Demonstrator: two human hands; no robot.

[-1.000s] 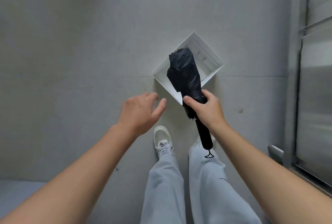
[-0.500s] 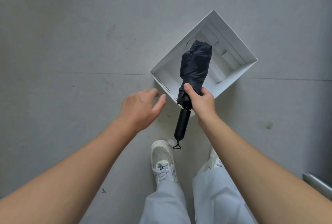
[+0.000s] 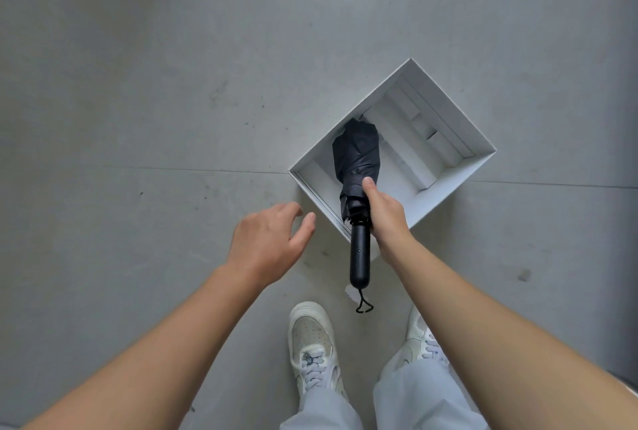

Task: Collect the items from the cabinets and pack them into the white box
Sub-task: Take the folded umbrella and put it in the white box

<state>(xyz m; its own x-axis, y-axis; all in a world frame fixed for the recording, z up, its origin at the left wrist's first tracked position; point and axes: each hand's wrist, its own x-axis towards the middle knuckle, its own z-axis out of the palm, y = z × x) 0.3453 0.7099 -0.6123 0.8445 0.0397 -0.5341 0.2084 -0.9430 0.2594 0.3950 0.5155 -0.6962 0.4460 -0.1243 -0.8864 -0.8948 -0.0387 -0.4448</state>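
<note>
Gripping the folded black umbrella [image 3: 357, 157] where crumpled fabric met its smooth cylindrical handle, the right hand [image 3: 385, 215] kept thumb and fingers clamped round it; the canopy hung over the square white box [image 3: 455, 181], the handle jutting past its 6 o'clock corner. At the box's 8 o'clock the left hand [image 3: 269, 239] hovered, fingers loosely apart. Speckled grey concrete floor [image 3: 138, 119] lay open from 9 to 12 o'clock

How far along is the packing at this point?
Done: the white box sits open on the floor; only its white inserts show inside, no packed items. In hand: the right hand grips the folded black umbrella, canopy end over the box, handle sticking out past the near wall; the left hand hovers open beside it. Left: release the umbrella, then any further items.
</note>
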